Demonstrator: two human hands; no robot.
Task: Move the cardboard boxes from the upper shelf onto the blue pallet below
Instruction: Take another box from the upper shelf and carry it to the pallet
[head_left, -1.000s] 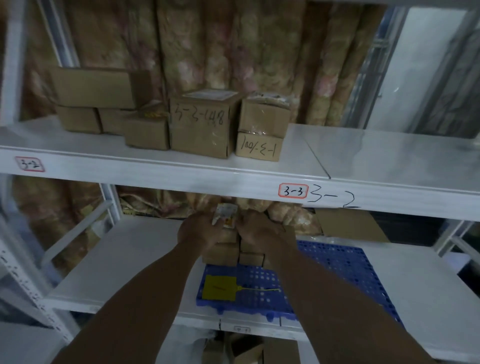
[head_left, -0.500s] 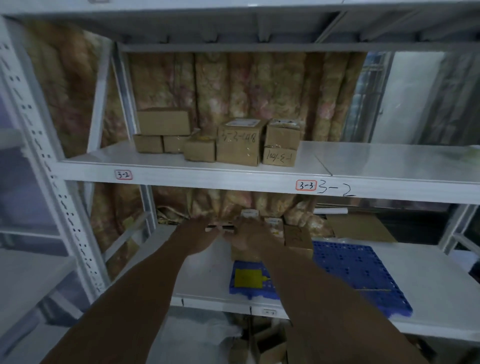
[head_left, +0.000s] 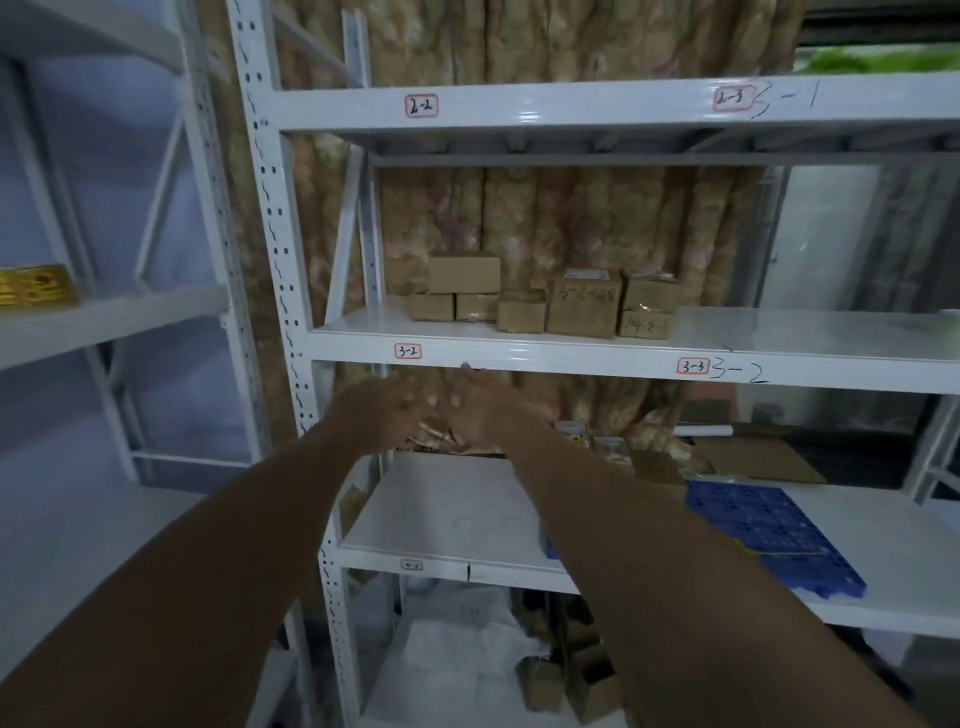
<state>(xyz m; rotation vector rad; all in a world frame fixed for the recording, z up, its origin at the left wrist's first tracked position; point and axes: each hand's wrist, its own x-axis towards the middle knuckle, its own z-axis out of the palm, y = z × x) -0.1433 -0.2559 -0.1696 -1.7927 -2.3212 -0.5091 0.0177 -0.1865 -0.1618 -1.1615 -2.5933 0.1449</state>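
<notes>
Brown cardboard boxes (head_left: 521, 314) sit bunched in a row on the upper shelf (head_left: 789, 332), left of its middle, all upright. From the left: a wide box (head_left: 463, 274) across two small ones, one small box, a taller box (head_left: 584, 304) with handwriting on its front, and a two-high stack (head_left: 649, 306). The blue pallet (head_left: 769, 525), perforated plastic, lies flat one level under the upper shelf, to the right and part hidden; a few small boxes (head_left: 657, 467) stand at its back-left edge, unclear whether on it.

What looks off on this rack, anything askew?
The blue pallet sits at the very front of the lower shelf, one corner seemingly overhanging the edge. Handwritten codes on two cardboard boxes above read upside down.
</notes>
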